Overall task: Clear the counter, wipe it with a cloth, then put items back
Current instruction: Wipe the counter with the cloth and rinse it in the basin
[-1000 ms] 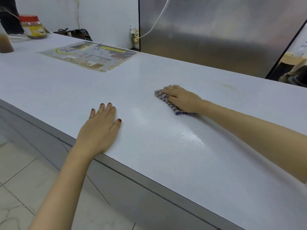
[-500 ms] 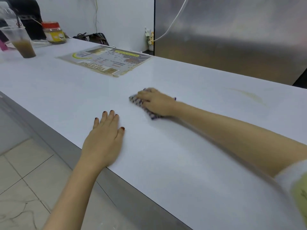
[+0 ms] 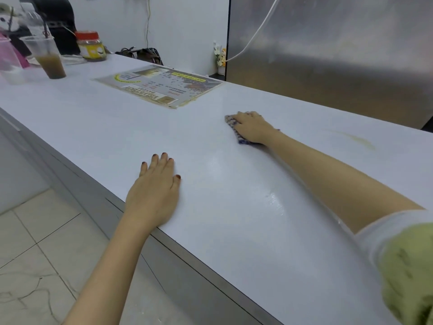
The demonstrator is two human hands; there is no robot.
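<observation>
Not much I could actually read from my end. The only real print was on the laminated menu sheet (image 3: 161, 86) lying on the counter (image 3: 112, 130). It faced away from me, so everything was upside down. Its big yellow headline seemed to start with "VELVET", and the smaller word under it was unreadable. The price rows were mush. The yellow label on the red-lidded jar (image 3: 90, 46) was too blurry as well.
</observation>
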